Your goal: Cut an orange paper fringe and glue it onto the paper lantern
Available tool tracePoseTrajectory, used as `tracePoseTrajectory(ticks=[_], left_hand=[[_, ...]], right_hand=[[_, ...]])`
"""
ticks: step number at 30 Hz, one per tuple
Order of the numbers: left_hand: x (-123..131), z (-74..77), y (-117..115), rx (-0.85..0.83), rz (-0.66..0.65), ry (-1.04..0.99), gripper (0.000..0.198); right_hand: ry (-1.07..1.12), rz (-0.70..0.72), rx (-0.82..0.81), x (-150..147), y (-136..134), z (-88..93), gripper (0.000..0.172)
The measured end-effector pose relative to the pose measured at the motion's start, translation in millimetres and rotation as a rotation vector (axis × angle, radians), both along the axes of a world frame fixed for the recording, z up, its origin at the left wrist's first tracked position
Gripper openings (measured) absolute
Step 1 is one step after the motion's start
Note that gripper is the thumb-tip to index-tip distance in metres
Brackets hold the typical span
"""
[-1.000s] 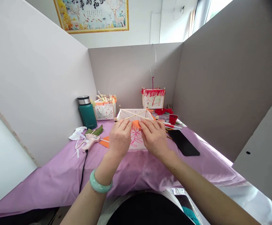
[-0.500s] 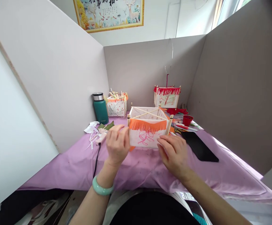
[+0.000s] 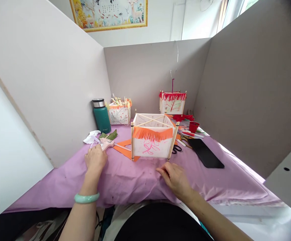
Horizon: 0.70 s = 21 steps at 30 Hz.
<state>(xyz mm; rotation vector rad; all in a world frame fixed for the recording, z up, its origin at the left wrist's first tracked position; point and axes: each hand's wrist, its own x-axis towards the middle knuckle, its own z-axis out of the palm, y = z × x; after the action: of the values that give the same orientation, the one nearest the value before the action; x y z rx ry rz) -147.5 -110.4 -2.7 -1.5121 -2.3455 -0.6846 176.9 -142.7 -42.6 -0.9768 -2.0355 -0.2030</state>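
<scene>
On the left of the purple cloth (image 3: 125,185), a green bottle (image 3: 101,117) is standing upright by the partition (image 3: 67,83); a crumpled white tissue (image 3: 92,137) is lying in front of it, with a green leaf (image 3: 112,134) just beside. Nearer the person, the left hand (image 3: 95,160) is lying over the handle end of a pale pink glue gun (image 3: 107,144); its fingers are bending round that end, though the back of the hand is hiding the tips from me, so I can't say whether they are really gripping. The gun's long axis is running left to right, its glue stick (image 3: 122,146) pointing across orange paper (image 3: 122,152) toward the fringed box (image 3: 151,144); whether the stick is touching the near left post (image 3: 132,142), I can't make out.

At the middle, the box is sitting upright, its wide drawn side facing the person, orange fringe (image 3: 152,134) hanging along the top edge; it is lying to the right of the left hand and well apart from it. Just in front of its lower right corner, the right hand (image 3: 176,179) is resting, clearly the nearer of the two; its fingers are curling loosely, thumb jutting left, with nothing visible in them. Farther right, black scissors (image 3: 177,149) and a phone (image 3: 206,153) are lying flat.
</scene>
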Motion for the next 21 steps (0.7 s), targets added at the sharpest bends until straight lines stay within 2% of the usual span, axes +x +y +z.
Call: tracePoseTrajectory(ticks=[3,4,6,9,12,15,17,19,21], left_hand=[[0.4,2.6,-8.2,0.127,0.019,-0.195,0.032],[2.3,5.3,-13.4,0.206,0.042,-0.265,0.035],[11.6,13.5,-26.6,0.47,0.078,-0.34,0.039],[41.6,29.8,-50.3,0.767,-0.026,-0.367,0.044],[86.7,41.7,-73.2,0.94,-0.231,-0.42,0.042],[137.4,42.6,-90.4,0.923,-0.527,-0.408,0.04],[169.6,38.5,-96.5,0.883,-0.707,-0.381,0.039],[197.1,33.5,-98.2,0.808,-0.852,-0.384,0.035],[217.2,29.5,-97.0,0.782,-0.94,-0.387,0.033]], right_hand=[[0.026,0.0,-0.042,-0.7,-0.4,-0.3,0.02],[0.043,0.017,-0.055,-1.8,-1.8,1.0,0.018],[0.077,0.084,-0.072,-5.9,-7.0,7.0,0.016],[0.087,0.254,-0.08,-15.7,-20.1,25.2,0.014],[0.142,0.38,-0.133,-25.1,-34.9,49.4,0.017],[0.289,0.462,-0.245,-28.7,-45.3,68.4,0.037],[0.425,0.484,-0.292,-27.0,-48.5,74.1,0.045],[0.609,0.459,-0.334,-21.8,-49.0,74.6,0.043],[0.809,0.385,-0.384,-13.3,-48.0,71.9,0.037]])
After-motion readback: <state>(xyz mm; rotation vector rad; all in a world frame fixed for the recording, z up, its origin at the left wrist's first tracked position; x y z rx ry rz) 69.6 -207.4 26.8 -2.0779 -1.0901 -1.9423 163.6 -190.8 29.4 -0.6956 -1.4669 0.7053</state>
